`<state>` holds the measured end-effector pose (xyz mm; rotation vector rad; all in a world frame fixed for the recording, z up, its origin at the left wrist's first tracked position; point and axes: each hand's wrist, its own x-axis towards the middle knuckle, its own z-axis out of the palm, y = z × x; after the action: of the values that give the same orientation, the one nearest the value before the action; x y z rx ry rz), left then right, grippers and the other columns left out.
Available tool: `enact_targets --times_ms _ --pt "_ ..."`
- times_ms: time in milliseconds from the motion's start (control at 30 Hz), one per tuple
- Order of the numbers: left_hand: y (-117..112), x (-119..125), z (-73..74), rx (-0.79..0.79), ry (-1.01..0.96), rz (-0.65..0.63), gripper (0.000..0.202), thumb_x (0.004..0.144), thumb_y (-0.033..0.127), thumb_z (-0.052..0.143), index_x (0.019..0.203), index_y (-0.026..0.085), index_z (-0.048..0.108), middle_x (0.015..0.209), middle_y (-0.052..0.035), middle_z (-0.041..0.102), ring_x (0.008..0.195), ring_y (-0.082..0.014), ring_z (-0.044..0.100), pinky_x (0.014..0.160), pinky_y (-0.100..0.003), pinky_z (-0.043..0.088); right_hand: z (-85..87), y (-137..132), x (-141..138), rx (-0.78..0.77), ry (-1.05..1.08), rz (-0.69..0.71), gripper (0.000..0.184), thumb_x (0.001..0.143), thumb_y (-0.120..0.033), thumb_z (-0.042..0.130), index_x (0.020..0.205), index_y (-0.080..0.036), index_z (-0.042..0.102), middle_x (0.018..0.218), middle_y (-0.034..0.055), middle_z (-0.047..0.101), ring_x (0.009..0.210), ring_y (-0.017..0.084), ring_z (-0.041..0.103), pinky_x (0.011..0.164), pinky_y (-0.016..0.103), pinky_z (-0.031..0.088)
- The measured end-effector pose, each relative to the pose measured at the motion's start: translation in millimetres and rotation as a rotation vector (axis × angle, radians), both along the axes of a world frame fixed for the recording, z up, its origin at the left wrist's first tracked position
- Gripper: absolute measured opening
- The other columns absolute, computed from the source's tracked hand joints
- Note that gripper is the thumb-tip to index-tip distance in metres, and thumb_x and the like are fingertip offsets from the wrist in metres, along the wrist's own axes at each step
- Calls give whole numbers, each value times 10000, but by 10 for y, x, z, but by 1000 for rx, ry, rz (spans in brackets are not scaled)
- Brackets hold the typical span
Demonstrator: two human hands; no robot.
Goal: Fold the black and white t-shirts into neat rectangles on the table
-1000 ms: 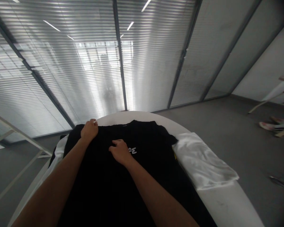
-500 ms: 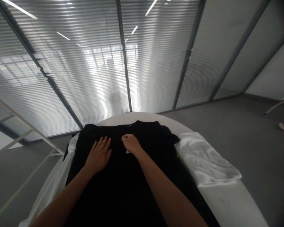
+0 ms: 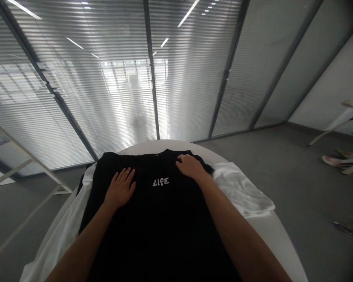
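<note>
A black T-shirt (image 3: 159, 219) with the white word "LIFE" on its chest lies spread on a white round table (image 3: 270, 235). My left hand (image 3: 120, 188) lies flat on the shirt's left chest, fingers stretched out and slightly apart. My right hand (image 3: 190, 166) rests palm down near the shirt's right shoulder, fingers curved over the cloth; nothing is visibly held in it. The printed word shows uncovered between the two hands.
A white garment (image 3: 241, 189) lies on the table right of the black shirt, and white cloth (image 3: 61, 235) shows under its left side. Glass walls with blinds (image 3: 106, 78) stand behind. A white frame (image 3: 23, 164) is at left; shoes (image 3: 338, 162) on the grey floor at right.
My left hand left the far left shoulder and laid itself flat on the chest. My right hand slid from the print to the right shoulder, uncovering the word.
</note>
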<state>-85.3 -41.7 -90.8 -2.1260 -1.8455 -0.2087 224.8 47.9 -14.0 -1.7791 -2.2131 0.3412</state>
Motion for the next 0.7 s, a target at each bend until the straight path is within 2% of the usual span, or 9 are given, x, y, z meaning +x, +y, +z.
enact_targets --times_ms 67,167,233,333,433,700 --pt "3 -3 -3 -4 -8 3 570 954 433 324 1475 208 374 1518 -82 386 1421 -256 298 1160 -473 209 11 138 366 45 -46 -124 418 889 -345 468 1243 -179 614 1217 151 630 1112 290 583 928 392 425" --pt "9 -11 -7 -17 -22 9 573 954 435 321 1482 215 363 1522 -77 379 1424 -254 292 1161 -468 206 -36 279 788 14 -54 -91 357 914 -307 420 1117 -181 685 1123 126 675 1089 245 601 926 321 419" --pt "16 -17 -9 -27 -30 11 574 955 437 321 1485 222 356 1526 -74 373 1425 -252 289 1162 -467 201 -106 317 930 22 -81 -115 352 924 -342 412 1060 -201 704 1108 117 675 1075 248 603 918 329 421" --pt "28 -30 -11 -42 -38 10 576 956 442 324 1488 224 349 1529 -68 367 1430 -247 278 1164 -471 195 -223 329 944 88 -120 -220 372 900 -373 464 1199 -231 633 1176 121 635 1092 283 583 905 389 424" --pt "45 -55 -22 -56 -57 28 573 950 445 343 1484 239 355 1530 -52 368 1429 -239 281 1164 -469 204 -319 332 841 154 -146 -305 496 859 -405 533 1317 -215 528 1203 142 605 1116 326 552 896 444 415" --pt "84 -117 -67 -58 -102 37 564 938 447 373 1467 252 386 1522 -41 380 1419 -227 307 1167 -460 210 -493 315 737 100 -293 -323 368 842 -390 580 1120 -157 642 1151 160 625 1122 342 523 930 471 331"
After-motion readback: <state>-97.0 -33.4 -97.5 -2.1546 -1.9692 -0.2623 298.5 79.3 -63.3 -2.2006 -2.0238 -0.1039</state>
